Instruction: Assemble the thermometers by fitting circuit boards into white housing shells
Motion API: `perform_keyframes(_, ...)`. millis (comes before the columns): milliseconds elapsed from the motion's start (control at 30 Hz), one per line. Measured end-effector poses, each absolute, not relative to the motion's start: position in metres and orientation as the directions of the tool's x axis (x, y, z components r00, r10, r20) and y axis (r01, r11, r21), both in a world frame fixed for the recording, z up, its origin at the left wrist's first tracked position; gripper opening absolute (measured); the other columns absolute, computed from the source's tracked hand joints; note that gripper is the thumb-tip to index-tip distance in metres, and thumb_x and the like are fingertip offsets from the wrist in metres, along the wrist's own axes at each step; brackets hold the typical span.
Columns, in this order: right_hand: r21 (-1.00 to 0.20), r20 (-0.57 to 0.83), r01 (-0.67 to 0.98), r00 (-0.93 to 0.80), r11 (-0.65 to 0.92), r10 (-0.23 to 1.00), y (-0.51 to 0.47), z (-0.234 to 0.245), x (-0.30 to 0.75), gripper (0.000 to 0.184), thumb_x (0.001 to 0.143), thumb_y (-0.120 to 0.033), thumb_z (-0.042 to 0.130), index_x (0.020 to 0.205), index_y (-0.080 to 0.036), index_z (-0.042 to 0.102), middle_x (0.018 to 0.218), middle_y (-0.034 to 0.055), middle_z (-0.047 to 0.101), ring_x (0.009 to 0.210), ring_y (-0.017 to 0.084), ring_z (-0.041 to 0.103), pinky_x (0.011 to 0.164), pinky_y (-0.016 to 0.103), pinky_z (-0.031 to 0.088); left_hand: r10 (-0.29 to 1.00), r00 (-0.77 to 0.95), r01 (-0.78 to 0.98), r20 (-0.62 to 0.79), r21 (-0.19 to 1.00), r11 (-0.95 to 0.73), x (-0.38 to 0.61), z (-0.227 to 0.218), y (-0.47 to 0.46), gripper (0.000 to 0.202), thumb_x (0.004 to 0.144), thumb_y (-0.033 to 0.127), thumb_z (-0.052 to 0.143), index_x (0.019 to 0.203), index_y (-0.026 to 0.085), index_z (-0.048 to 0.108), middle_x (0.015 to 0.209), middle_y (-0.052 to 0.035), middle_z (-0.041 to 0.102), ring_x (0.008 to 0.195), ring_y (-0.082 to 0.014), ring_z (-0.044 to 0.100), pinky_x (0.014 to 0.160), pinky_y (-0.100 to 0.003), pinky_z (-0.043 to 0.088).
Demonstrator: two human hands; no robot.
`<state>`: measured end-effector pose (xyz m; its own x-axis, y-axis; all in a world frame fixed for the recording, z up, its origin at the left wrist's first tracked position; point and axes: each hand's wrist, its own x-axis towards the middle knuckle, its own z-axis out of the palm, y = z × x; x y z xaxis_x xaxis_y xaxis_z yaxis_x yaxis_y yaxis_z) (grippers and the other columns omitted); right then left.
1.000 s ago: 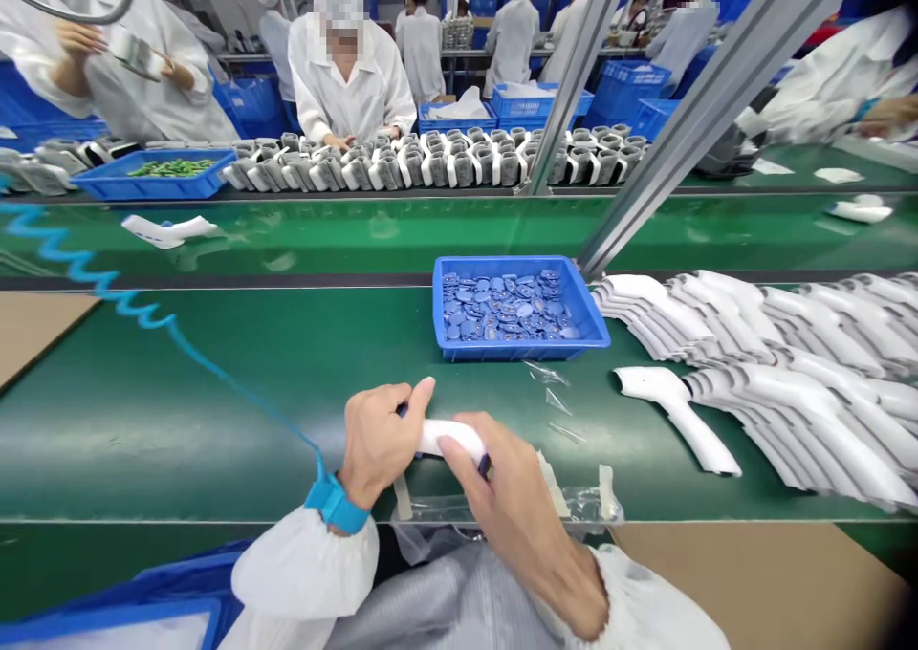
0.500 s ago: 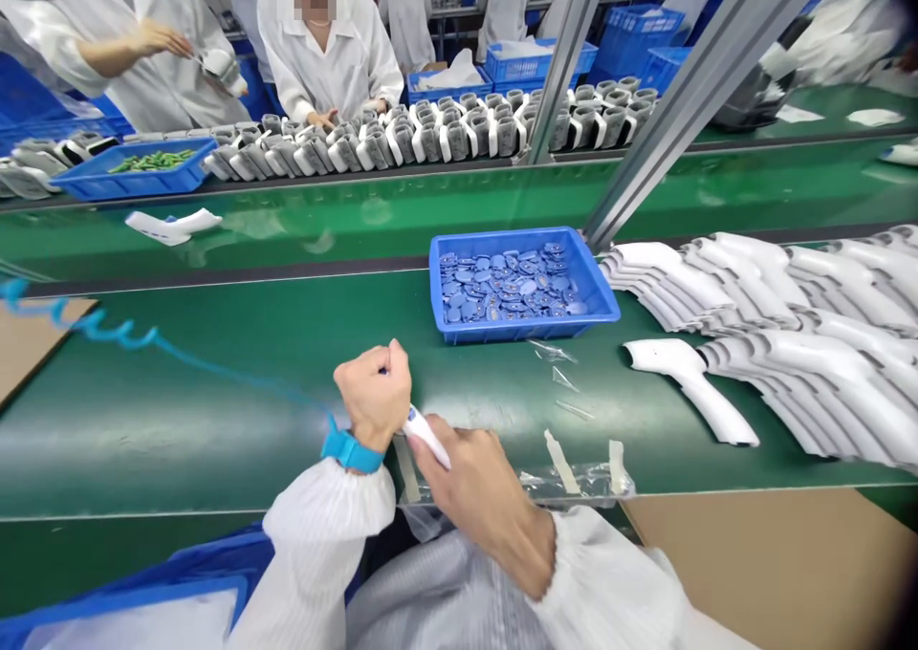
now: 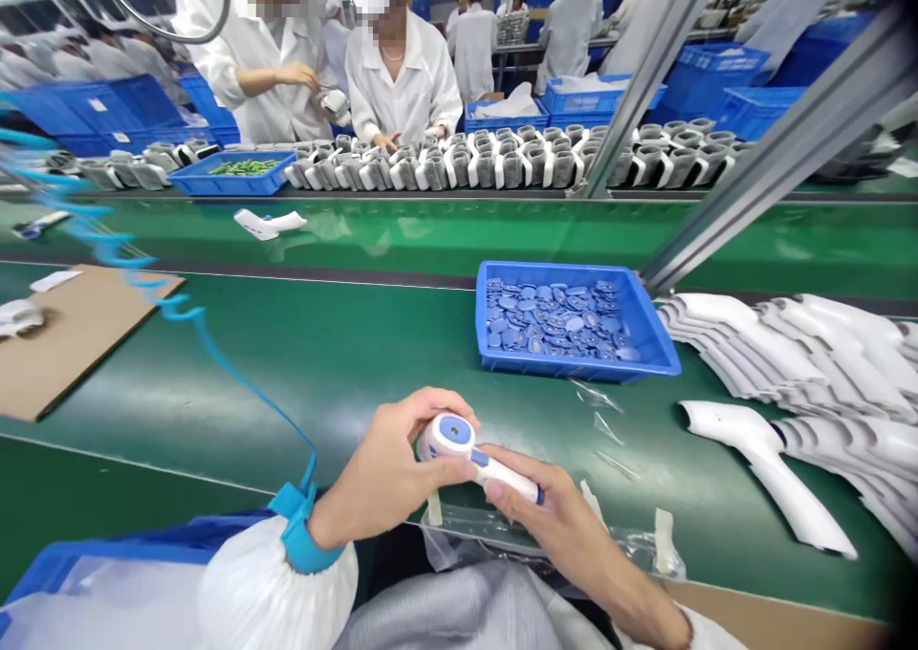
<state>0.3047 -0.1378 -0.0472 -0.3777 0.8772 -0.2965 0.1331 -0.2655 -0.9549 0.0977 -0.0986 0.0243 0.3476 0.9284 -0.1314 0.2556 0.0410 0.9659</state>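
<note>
Cardboard sheet (image 3: pixel 72 339) on green belt desk (image 3: pixel 337 382), far left. Blue coiled cord (image 3: pixel 215 356) ran to a blue wrist strap (image 3: pixel 301 535) on the left hand (image 3: pixel 394 459), its grip closed around the head of a white handheld thermometer (image 3: pixel 448 437) with a round blue inset. Right hand (image 3: pixel 559 526) gripped the handle, fingers covering part of it. Blue tray (image 3: pixel 574 320) held blue discs, markings too small to read. White thermometer housings (image 3: pixel 803 363) lay stacked at right, cut off by the frame edge.
</note>
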Motion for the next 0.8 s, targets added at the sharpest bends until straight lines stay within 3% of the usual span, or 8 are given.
perform_keyframes(133,-0.955,-0.272,0.215,-0.375,-0.203,0.886,-0.142,-0.038,0.305,0.041,0.093,-0.051,0.058,0.123,-0.026,0.069,0.099,0.0025,0.070,0.077,0.016,0.060,0.069,0.028,0.049,0.908,0.391,0.507,-0.152,0.859,-0.074,0.089,0.032,-0.104,0.022,0.086,0.033,0.069,0.107,0.027,0.068,0.108,0.0011,0.070,0.100,-0.0186,0.062,0.092,-0.029,0.045)
perform_keyframes(200,-0.935,-0.230,0.335,-0.315,-0.119,0.921,-0.148,-0.029,0.314,0.039,0.095,-0.050,0.056,0.124,-0.027,0.068,0.113,0.0046,0.069,0.088,0.019,0.064,0.074,0.030,0.052,0.910,0.349,0.625,-0.225,0.779,-0.047,0.066,0.029,-0.101,0.024,0.087,0.040,0.064,0.108,0.027,0.069,0.106,0.0003,0.071,0.098,-0.0206,0.063,0.089,-0.031,0.045)
perform_keyframes(300,-0.829,-0.085,0.560,-0.116,-0.005,0.990,-0.158,-0.023,0.346,0.032,0.096,-0.046,0.054,0.117,-0.028,0.070,0.120,0.0066,0.067,0.096,0.021,0.065,0.080,0.031,0.054,0.893,0.145,0.679,-0.426,0.699,0.223,0.020,0.024,-0.074,0.040,0.078,0.054,0.069,0.096,0.019,0.072,0.088,-0.0046,0.073,0.079,-0.0233,0.064,0.068,-0.030,0.047)
perform_keyframes(400,-0.652,0.100,0.758,0.080,0.005,0.992,-0.161,-0.033,0.388,0.030,0.096,-0.047,0.052,0.098,-0.024,0.072,0.107,0.0082,0.070,0.087,0.022,0.067,0.073,0.032,0.053,0.831,-0.186,0.510,-0.524,0.672,0.537,-0.008,0.032,-0.018,0.040,0.075,0.050,0.073,0.094,0.016,0.072,0.090,-0.0075,0.075,0.085,-0.0268,0.067,0.070,-0.031,0.051)
perform_keyframes(467,-0.561,0.178,0.828,0.105,0.013,0.978,-0.156,-0.043,0.409,0.035,0.096,-0.051,0.052,0.093,-0.022,0.071,0.102,0.0091,0.070,0.081,0.022,0.067,0.069,0.033,0.052,0.839,-0.306,0.310,-0.450,0.786,0.534,-0.006,0.046,0.024,0.029,0.079,0.041,0.073,0.089,0.013,0.071,0.090,-0.0106,0.074,0.086,-0.0273,0.067,0.073,-0.035,0.054)
perform_keyframes(567,-0.530,0.225,0.847,0.092,0.043,0.970,-0.140,-0.055,0.419,0.042,0.097,-0.053,0.047,0.085,-0.020,0.071,0.088,0.0079,0.071,0.073,0.021,0.066,0.066,0.033,0.050,0.927,-0.310,0.036,-0.209,0.972,0.231,0.018,0.062,0.077,0.025,0.088,0.037,0.069,0.093,0.014,0.061,0.094,-0.0084,0.069,0.094,-0.0234,0.066,0.088,-0.041,0.055)
perform_keyframes(667,-0.536,0.248,0.844,0.141,0.015,0.958,-0.120,-0.057,0.414,0.042,0.098,-0.052,0.047,0.083,-0.020,0.071,0.079,0.0058,0.070,0.067,0.019,0.064,0.065,0.031,0.050,0.907,-0.413,0.028,-0.078,0.995,0.098,0.049,0.055,0.103,0.024,0.088,0.031,0.069,0.096,0.015,0.054,0.102,-0.0035,0.063,0.102,-0.0169,0.063,0.099,-0.040,0.051)
perform_keyframes(800,-0.541,0.305,0.841,0.198,-0.002,0.932,-0.095,-0.063,0.407,0.049,0.097,-0.058,0.045,0.094,-0.018,0.072,0.095,0.0101,0.071,0.072,0.020,0.064,0.069,0.034,0.051,0.923,-0.378,0.107,-0.071,0.987,0.120,0.081,0.019,0.090,0.017,0.080,0.020,0.072,0.090,0.013,0.061,0.091,-0.0037,0.064,0.091,-0.0171,0.065,0.096,-0.041,0.051)
